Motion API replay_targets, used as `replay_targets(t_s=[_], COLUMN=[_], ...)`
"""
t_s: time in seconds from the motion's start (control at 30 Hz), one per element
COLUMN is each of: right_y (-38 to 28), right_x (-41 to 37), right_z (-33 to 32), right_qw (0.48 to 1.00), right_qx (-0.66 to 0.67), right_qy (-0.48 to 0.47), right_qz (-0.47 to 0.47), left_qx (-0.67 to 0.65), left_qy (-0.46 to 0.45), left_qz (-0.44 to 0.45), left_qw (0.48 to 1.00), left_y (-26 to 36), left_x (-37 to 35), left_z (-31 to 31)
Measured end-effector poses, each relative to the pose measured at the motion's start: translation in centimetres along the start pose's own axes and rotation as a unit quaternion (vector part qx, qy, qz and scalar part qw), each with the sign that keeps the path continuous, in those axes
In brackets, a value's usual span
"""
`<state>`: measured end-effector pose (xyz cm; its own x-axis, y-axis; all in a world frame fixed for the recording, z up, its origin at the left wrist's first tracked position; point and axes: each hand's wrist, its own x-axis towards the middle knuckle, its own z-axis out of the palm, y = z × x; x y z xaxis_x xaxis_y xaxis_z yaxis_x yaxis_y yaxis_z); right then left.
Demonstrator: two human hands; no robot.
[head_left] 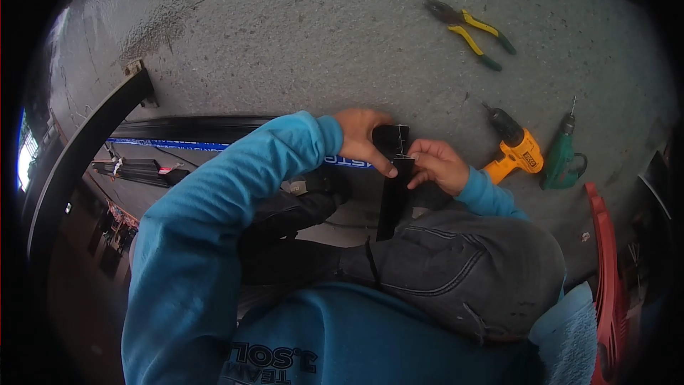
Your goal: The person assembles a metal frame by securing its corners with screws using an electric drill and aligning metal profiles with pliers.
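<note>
My left hand (360, 140) is closed around a black plastic strip (393, 203), its thumb pressed near the edge. Thin silvery wire (400, 144) runs in stitch-like lines along the strip between my two hands. Beside that wire, my right hand (439, 165) has its thumb and fingers pinched together at the strip's edge. Whatever sits between those fingertips is too small to make out. The strip's lower end reaches down towards my knee.
Pliers with yellow and green handles (474, 37) lie on the grey floor (299, 36). A yellow drill (519, 151) and a green drill (564, 157) lie to the right, near a red curved part (604, 257). A long black curved piece (85, 128) arches at the left.
</note>
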<state>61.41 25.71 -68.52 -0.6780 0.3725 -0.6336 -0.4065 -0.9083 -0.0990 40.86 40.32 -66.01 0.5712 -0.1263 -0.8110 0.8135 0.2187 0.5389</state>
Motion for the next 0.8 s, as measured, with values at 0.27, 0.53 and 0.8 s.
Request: replay_targets(t_s=[0.27, 0.53, 0.8], right_y=[-0.6, -0.4, -0.3], right_x=[-0.4, -0.1, -0.4], right_z=[0.7, 0.8, 1.0], right_qw=[0.998, 0.998, 0.997], right_qx=[-0.06, -0.049, -0.063], right_qy=[0.024, 0.036, 0.034], right_qz=[-0.017, -0.011, -0.021], left_qx=[0.025, 0.011, 0.0], left_qy=[0.031, 0.029, 0.011], left_qz=[-0.005, 0.001, -0.007], left_qw=[0.999, 1.0, 1.0], left_y=[0.3, 0.3, 0.1], left_x=[-0.6, -0.4, -0.1], left_z=[0.2, -0.1, -0.3])
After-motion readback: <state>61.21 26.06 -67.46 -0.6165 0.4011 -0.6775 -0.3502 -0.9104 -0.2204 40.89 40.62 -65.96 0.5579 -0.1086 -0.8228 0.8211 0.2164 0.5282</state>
